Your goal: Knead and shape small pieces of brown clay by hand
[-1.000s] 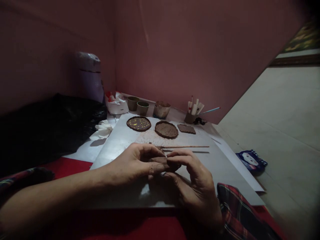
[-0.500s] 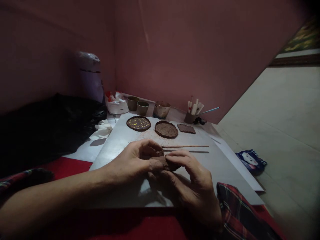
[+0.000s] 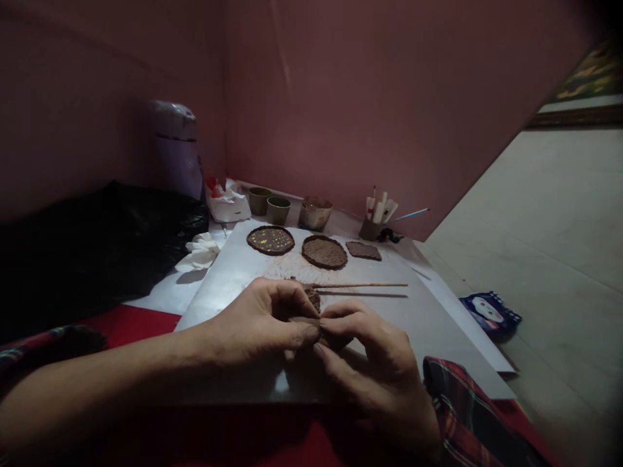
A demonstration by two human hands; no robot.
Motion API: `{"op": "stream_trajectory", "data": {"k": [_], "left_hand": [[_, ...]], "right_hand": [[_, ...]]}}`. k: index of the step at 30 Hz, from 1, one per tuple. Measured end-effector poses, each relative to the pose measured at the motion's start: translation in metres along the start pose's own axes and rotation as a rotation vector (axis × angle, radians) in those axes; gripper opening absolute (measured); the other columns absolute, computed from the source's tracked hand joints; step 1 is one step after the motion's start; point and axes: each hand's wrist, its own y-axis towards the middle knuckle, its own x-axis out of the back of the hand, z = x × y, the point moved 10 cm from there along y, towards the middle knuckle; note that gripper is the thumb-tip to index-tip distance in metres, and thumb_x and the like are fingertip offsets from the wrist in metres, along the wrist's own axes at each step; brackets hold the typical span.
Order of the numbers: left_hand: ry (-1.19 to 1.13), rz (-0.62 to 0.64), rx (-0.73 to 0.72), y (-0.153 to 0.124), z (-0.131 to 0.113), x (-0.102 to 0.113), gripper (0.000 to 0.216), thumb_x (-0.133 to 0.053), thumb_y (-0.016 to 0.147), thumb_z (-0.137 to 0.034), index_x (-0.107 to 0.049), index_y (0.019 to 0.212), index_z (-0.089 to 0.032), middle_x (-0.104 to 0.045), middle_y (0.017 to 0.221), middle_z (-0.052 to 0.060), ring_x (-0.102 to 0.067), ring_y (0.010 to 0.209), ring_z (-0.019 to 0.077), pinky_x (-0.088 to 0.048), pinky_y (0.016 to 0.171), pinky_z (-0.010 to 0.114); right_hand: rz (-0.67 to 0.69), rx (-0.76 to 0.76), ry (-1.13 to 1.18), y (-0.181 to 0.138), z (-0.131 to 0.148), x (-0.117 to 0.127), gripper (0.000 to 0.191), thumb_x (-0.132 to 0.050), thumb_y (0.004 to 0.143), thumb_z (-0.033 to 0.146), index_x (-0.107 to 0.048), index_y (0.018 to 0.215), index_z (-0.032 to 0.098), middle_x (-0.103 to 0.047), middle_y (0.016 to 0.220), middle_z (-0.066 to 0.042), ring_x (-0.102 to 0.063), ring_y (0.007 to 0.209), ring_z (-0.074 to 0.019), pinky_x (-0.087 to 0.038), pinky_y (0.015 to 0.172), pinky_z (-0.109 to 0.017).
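Observation:
Between my two hands is a lump of brown clay (image 3: 335, 338), mostly covered by fingers. My left hand (image 3: 263, 321) pinches it from the left, thumb in front and fingers behind. From the right, my right hand (image 3: 377, 353) grips the same clay with thumb and fingertips, which meet those of the left. Just behind them, more crumbly clay (image 3: 311, 297) lies on the grey board (image 3: 418, 337), beside a thin wooden stick (image 3: 363, 285). Farther back are a round clay dish with yellow specks (image 3: 270, 240), a plain round clay dish (image 3: 324, 251) and a flat clay slab (image 3: 363, 251).
Along the wall stand two small pots (image 3: 278, 211), a smeared bowl (image 3: 315, 213) and a holder with tools (image 3: 372, 228). At left are a crumpled tissue (image 3: 199, 251), a white packet (image 3: 230, 204) and a black plastic bag (image 3: 97, 246). A blue pouch (image 3: 490, 312) lies at right.
My fingers have closed tighter around the clay, and less of it shows. My left fingers have moved forward and down, uncovering the crumbly clay behind. The dishes and stick stay put.

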Motion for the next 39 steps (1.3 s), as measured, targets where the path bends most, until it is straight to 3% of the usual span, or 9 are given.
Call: {"op": "stream_trajectory", "data": {"k": [3,7,13,17,19,22,29,34,39], "left_hand": [[-0.037,0.015,0.017,0.001,-0.001,-0.001,0.013,-0.072,0.070,-0.019,-0.063,0.073,-0.012,-0.061,0.060,-0.001,-0.053,0.050,0.0080,-0.041,0.050,0.019],[-0.119,0.044,0.018,0.003,-0.003,-0.003,0.020,-0.076,0.068,-0.024,-0.062,0.075,-0.012,-0.065,0.066,0.001,-0.056,0.053,0.0097,-0.044,0.052,0.021],[-0.163,0.040,-0.040,0.003,-0.008,0.000,0.016,-0.075,0.071,-0.023,-0.064,0.078,-0.013,-0.067,0.072,0.002,-0.060,0.058,0.0113,-0.046,0.054,0.022],[-0.226,0.037,-0.014,0.004,-0.003,0.003,0.012,-0.072,0.074,-0.017,-0.066,0.084,-0.012,-0.069,0.081,0.004,-0.062,0.063,0.0108,-0.050,0.059,0.022],[-0.283,0.068,0.033,0.004,0.001,-0.001,0.023,-0.074,0.069,-0.011,-0.066,0.091,-0.013,-0.069,0.091,0.005,-0.065,0.070,0.0135,-0.052,0.064,0.024],[-0.339,0.116,0.104,0.004,0.006,-0.009,0.038,-0.076,0.061,-0.005,-0.066,0.097,-0.012,-0.067,0.094,0.006,-0.066,0.077,0.0172,-0.052,0.069,0.028],[-0.156,0.203,0.091,0.001,0.005,-0.020,0.024,-0.067,0.072,-0.013,-0.067,0.097,-0.011,-0.067,0.082,0.006,-0.063,0.067,0.0153,-0.051,0.065,0.028],[-0.150,0.244,0.041,0.003,0.005,-0.021,0.014,-0.068,0.073,-0.013,-0.069,0.086,-0.012,-0.064,0.079,0.002,-0.058,0.066,0.0115,-0.048,0.063,0.023],[-0.188,0.300,0.010,0.001,0.002,-0.024,0.024,-0.070,0.069,-0.008,-0.069,0.092,-0.011,-0.063,0.083,0.003,-0.058,0.075,0.0148,-0.048,0.072,0.026]], "right_hand": [[-0.055,-0.241,0.232,-0.002,-0.028,0.002,0.010,-0.070,0.077,0.019,-0.062,0.083,0.022,-0.062,0.085,0.000,-0.060,0.073,-0.0132,-0.050,0.061,-0.024],[-0.084,-0.536,0.672,-0.007,-0.053,-0.009,0.018,-0.075,0.071,0.026,-0.062,0.083,0.021,-0.065,0.076,0.002,-0.062,0.067,-0.0125,-0.051,0.062,-0.024],[-0.195,-0.677,0.940,-0.008,-0.065,-0.009,0.020,-0.073,0.071,0.029,-0.061,0.081,0.017,-0.062,0.074,0.001,-0.057,0.057,-0.0097,-0.050,0.050,-0.020],[-0.401,-0.649,0.920,-0.010,-0.082,0.009,0.024,-0.074,0.072,0.035,-0.062,0.084,0.018,-0.062,0.076,0.002,-0.056,0.055,-0.0069,-0.047,0.046,-0.016],[-0.421,-0.603,0.844,-0.009,-0.083,0.015,0.025,-0.073,0.074,0.037,-0.063,0.088,0.019,-0.062,0.078,0.002,-0.056,0.055,-0.0067,-0.047,0.046,-0.016],[-0.388,-0.470,0.663,-0.005,-0.070,0.020,0.027,-0.072,0.076,0.032,-0.063,0.099,0.022,-0.066,0.090,-0.001,-0.061,0.065,-0.0097,-0.050,0.052,-0.018],[-0.315,-0.196,0.197,-0.006,-0.026,0.025,0.030,-0.062,0.083,0.020,-0.060,0.112,0.029,-0.070,0.101,-0.001,-0.065,0.088,-0.0166,-0.054,0.073,-0.027],[-0.111,-0.182,0.089,-0.006,-0.017,0.005,0.028,-0.063,0.083,0.016,-0.063,0.107,0.029,-0.069,0.098,0.001,-0.064,0.086,-0.0153,-0.052,0.074,-0.025],[-0.143,-0.146,0.026,-0.003,-0.015,0.011,0.024,-0.061,0.083,0.015,-0.062,0.105,0.026,-0.063,0.109,-0.001,-0.060,0.094,-0.0169,-0.049,0.074,-0.027]]}}
